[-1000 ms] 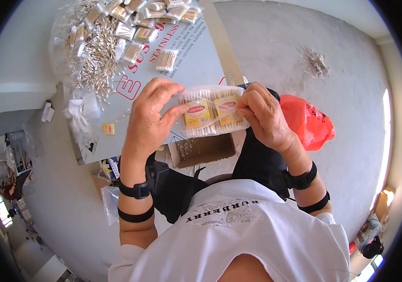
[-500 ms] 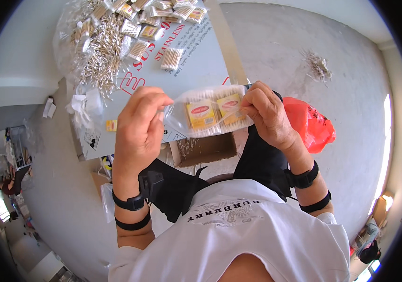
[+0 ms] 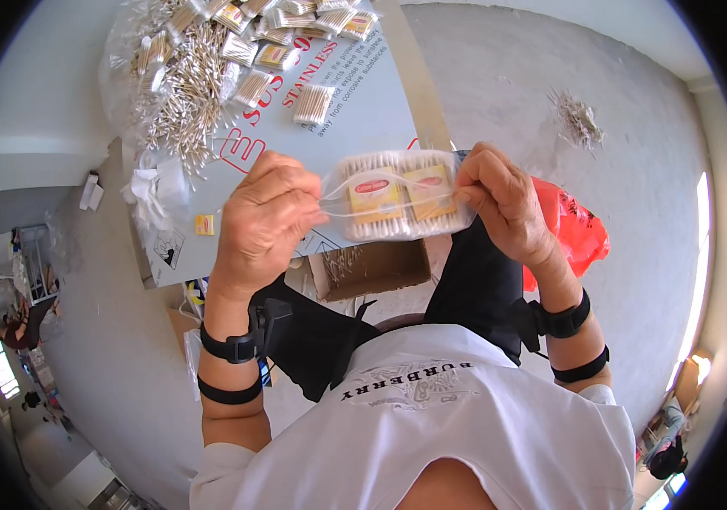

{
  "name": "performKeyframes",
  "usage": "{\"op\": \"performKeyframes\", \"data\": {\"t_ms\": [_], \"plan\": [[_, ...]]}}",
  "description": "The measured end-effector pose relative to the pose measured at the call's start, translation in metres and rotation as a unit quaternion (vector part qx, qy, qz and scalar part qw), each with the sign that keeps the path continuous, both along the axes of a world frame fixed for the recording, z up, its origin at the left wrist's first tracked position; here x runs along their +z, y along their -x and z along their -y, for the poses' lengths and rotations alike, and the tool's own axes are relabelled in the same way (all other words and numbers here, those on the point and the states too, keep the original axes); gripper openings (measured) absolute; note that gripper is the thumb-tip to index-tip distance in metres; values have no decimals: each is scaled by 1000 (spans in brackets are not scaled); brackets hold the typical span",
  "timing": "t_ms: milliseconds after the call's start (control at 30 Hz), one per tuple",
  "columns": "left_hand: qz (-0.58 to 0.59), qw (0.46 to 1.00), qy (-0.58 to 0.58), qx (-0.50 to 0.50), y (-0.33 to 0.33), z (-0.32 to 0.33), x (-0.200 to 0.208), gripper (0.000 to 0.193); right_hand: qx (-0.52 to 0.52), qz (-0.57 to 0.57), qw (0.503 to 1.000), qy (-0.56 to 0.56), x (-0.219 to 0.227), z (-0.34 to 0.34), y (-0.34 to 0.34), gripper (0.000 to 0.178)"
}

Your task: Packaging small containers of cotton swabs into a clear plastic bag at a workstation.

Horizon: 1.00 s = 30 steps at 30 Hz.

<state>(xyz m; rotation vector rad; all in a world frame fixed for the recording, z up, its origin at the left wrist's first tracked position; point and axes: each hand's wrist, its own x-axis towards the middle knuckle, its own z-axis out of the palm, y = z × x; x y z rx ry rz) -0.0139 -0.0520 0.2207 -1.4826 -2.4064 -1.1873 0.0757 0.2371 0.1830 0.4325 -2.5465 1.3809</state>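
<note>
Between my hands a clear plastic bag of cotton swabs is stretched above the near edge of the table. Two bundles of swabs with yellow labels lie side by side inside it. My left hand pinches the gathered end of the bag, and the film is pulled taut into folds. At the other end my right hand grips the corner of the bag between thumb and fingers. A small yellow label card lies on the table left of my left hand.
Loose cotton swabs and several wrapped swab bundles cover the far left of the sheet-topped table. Below its edge stands a cardboard box. A red plastic bag is by my right knee; a swab pile lies on the floor.
My left hand has closed on the bag's loose end and pulls it taut. The bag and my right hand have shifted slightly to the right.
</note>
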Motion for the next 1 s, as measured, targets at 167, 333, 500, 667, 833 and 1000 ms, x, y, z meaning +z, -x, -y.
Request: {"op": "performKeyframes", "data": {"t_ms": [167, 333, 500, 667, 833, 1000], "plan": [[71, 995, -50, 42, -9, 2, -8, 24, 20, -42, 998, -33, -3, 5, -5, 14], [49, 997, -12, 50, -23, -1, -9, 30, 44, -70, 995, -59, -5, 15, -10, 23], [145, 988, -12, 60, -24, 7, -18, 25, 40, -35, 998, -14, -10, 16, -14, 19], [206, 972, -22, 112, -36, 13, -11, 30, 49, -70, 996, -38, 1, 18, -15, 25], [-124, 985, -21, 120, -30, -4, 18, 32, 7, -179, 982, -59, 33, 19, -3, 25], [-70, 992, 48, 93, -17, -13, -20, 22, 15, -63, 996, -62, -10, 9, 6, 25]]}}
